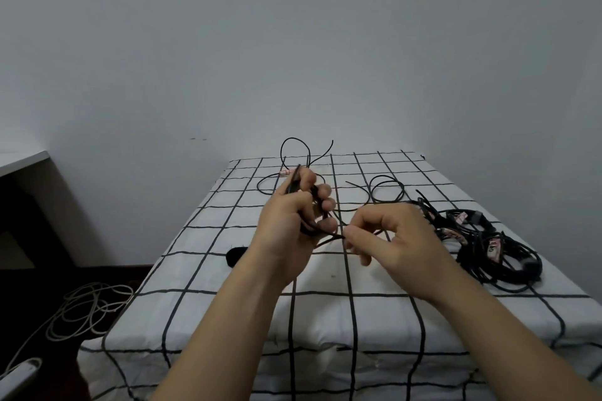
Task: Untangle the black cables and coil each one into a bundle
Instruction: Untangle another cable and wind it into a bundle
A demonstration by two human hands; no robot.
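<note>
1. Mid-coil, judging by the grip: holding a few turns of a thin black cable (pixel 325 236) in the clenched left hand (pixel 293 221), raised above the bed (pixel 228 303).
2. Pinching the same strand with the right hand (pixel 391 238), just beside the left.
3. Trailing off toward open loops (pixel 387 189) on the far sheet; perhaps two separate leads there, hard to tell from here.
4. Next, likely: feeding slack through the pinch and laying another even turn over the left fingers, without kinks.
5. Still to sort: a tangled heap of black cables (pixel 495 251) lying well to the right.
6. Around: white bedding with a black grid, a plain grey wall (pixel 293 42) behind, a pale cord (pixel 84 309) looped on the floor at left.
</note>
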